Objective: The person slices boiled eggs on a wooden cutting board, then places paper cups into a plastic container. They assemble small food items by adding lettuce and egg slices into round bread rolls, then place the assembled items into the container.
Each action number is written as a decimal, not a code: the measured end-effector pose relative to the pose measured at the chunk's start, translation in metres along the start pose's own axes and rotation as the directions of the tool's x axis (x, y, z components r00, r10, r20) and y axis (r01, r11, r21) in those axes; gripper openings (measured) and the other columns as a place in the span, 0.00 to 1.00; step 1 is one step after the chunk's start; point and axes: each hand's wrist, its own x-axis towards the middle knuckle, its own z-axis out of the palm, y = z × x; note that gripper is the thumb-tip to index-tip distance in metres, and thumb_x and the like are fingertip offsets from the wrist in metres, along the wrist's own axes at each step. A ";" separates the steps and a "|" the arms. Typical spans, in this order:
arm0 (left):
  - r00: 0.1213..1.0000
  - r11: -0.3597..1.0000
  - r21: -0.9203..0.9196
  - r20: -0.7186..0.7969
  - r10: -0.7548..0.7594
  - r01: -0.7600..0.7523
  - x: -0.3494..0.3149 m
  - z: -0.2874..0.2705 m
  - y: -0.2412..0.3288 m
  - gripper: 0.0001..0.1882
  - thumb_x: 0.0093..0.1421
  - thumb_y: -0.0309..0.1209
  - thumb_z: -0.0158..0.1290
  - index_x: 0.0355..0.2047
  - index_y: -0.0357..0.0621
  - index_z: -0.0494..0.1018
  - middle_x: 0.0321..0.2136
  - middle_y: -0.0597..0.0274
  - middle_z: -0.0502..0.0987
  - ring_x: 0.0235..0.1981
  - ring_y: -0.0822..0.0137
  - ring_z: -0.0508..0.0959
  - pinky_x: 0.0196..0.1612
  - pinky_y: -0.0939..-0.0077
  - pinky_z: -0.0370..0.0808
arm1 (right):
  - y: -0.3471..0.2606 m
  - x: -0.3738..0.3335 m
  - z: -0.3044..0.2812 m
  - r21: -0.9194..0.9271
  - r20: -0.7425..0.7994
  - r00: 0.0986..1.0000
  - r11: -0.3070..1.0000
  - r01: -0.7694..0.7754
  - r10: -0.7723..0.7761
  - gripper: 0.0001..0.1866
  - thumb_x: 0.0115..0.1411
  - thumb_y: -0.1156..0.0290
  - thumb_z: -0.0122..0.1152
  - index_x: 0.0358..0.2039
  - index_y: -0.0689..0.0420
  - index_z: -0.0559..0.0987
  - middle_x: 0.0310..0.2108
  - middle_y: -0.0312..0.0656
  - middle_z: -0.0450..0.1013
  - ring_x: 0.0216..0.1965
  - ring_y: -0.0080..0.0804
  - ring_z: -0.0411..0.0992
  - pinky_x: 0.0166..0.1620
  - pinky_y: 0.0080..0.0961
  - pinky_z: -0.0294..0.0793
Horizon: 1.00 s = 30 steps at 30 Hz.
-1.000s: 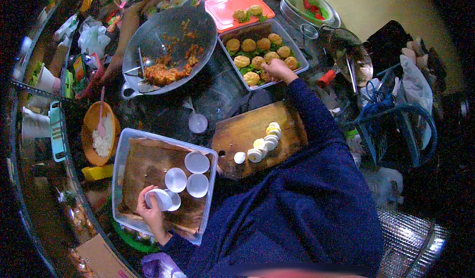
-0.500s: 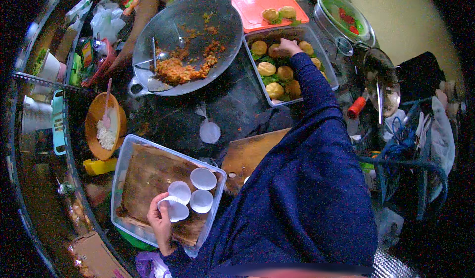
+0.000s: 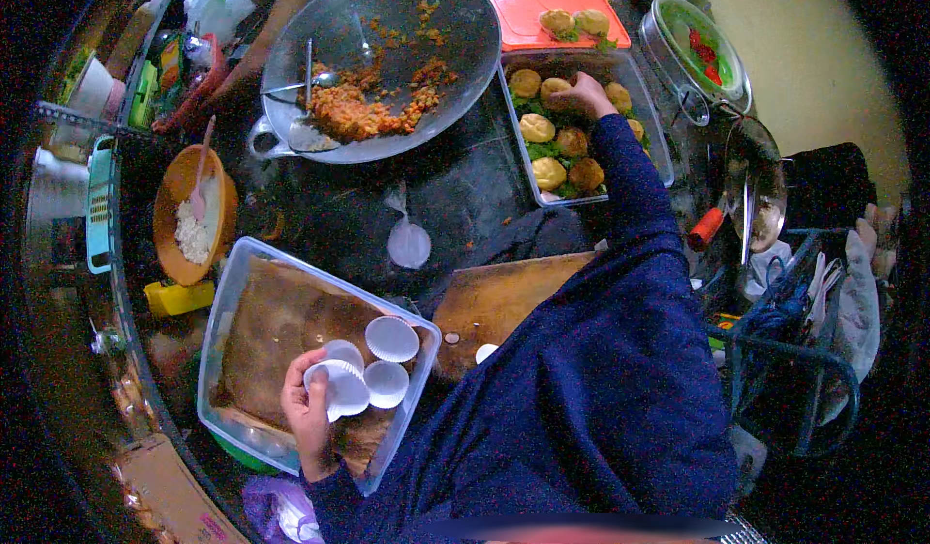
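My left hand point(image 3: 308, 413) pinches a white fluted paper baking cup point(image 3: 341, 387) over the near clear plastic box point(image 3: 221, 331). Three more baking cups, among them one at the right point(image 3: 391, 339), rest in that box on its brown bottom. My right hand point(image 3: 587, 98) reaches into the far clear plastic container point(image 3: 521, 161). Its fingers are closed around the side of a round golden bun point(image 3: 555, 92). Several similar buns sit around it with green leaves beneath or between them. The undersides of my right fingers are hidden.
A large wok point(image 3: 407, 142) holds orange-red filling and spoons. An orange bowl point(image 3: 225, 219) of white food stands left. A red-orange lid point(image 3: 509, 1) carries two buns. A wooden board point(image 3: 504, 292) lies at centre, a glass pan lid point(image 3: 765, 181) at right. Another person's arm point(image 3: 281, 45) shows at upper left.
The view has shifted slightly. My right fingers have closed around the bun in the far container. My left hand has tilted its baking cup, which now covers more of the one behind.
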 end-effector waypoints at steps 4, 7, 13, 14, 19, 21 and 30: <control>0.999 0.986 -0.168 0.049 0.012 -0.003 -0.002 0.005 -0.006 0.14 0.61 0.29 0.50 0.47 0.37 0.71 0.41 0.61 0.75 0.42 0.73 0.73 0.46 0.79 0.69 | -0.022 -0.039 -0.048 0.444 0.136 0.990 0.896 -0.018 -0.047 0.35 0.44 0.51 0.73 0.47 0.63 0.73 0.38 0.38 0.74 0.39 0.24 0.72 0.41 0.22 0.72; 0.988 0.985 -0.138 0.101 0.118 -0.103 0.001 0.010 -0.016 0.17 0.62 0.28 0.48 0.50 0.36 0.70 0.43 0.60 0.75 0.44 0.70 0.74 0.51 0.76 0.68 | -0.073 -0.107 -0.086 0.758 0.255 0.933 0.652 -0.030 -0.254 0.29 0.53 0.58 0.66 0.50 0.61 0.71 0.46 0.37 0.72 0.45 0.24 0.71 0.47 0.24 0.71; 0.981 0.975 -0.200 0.141 0.131 -0.101 0.003 0.024 -0.029 0.20 0.62 0.27 0.43 0.54 0.35 0.65 0.50 0.56 0.71 0.52 0.67 0.69 0.57 0.73 0.63 | -0.193 -0.266 -0.103 0.882 0.340 0.764 0.468 -0.056 -0.549 0.29 0.56 0.63 0.64 0.55 0.60 0.68 0.49 0.37 0.72 0.51 0.25 0.69 0.56 0.22 0.64; 0.977 0.975 -0.181 0.147 0.155 -0.127 0.003 0.025 -0.029 0.21 0.62 0.27 0.43 0.55 0.35 0.65 0.49 0.55 0.71 0.52 0.67 0.70 0.57 0.73 0.63 | -0.209 -0.288 -0.101 0.872 0.382 0.730 0.484 -0.081 -0.567 0.32 0.53 0.64 0.67 0.56 0.61 0.67 0.50 0.38 0.72 0.51 0.26 0.69 0.57 0.22 0.65; 0.957 0.918 -0.375 0.192 0.217 -0.133 0.002 0.028 -0.030 0.22 0.64 0.29 0.42 0.58 0.40 0.62 0.50 0.57 0.70 0.51 0.68 0.71 0.54 0.73 0.69 | -0.273 -0.367 -0.080 0.825 0.540 0.379 0.563 -0.058 -0.752 0.33 0.49 0.67 0.71 0.54 0.61 0.68 0.48 0.38 0.71 0.51 0.25 0.68 0.56 0.24 0.66; 0.960 0.863 -0.502 0.212 0.183 -0.054 -0.002 0.028 -0.030 0.23 0.65 0.31 0.42 0.59 0.41 0.59 0.51 0.58 0.69 0.51 0.68 0.71 0.51 0.73 0.72 | -0.293 -0.379 -0.070 0.785 0.527 0.340 0.599 0.155 -0.779 0.32 0.49 0.66 0.71 0.53 0.61 0.69 0.47 0.37 0.71 0.50 0.25 0.68 0.56 0.24 0.66; 0.970 0.762 -0.648 0.193 0.149 0.012 -0.015 0.029 -0.025 0.21 0.69 0.37 0.38 0.59 0.44 0.57 0.52 0.59 0.68 0.51 0.67 0.72 0.50 0.69 0.74 | -0.323 -0.418 -0.058 0.427 0.460 0.332 0.533 0.730 -0.823 0.30 0.45 0.64 0.72 0.47 0.60 0.73 0.37 0.48 0.76 0.41 0.40 0.76 0.46 0.31 0.73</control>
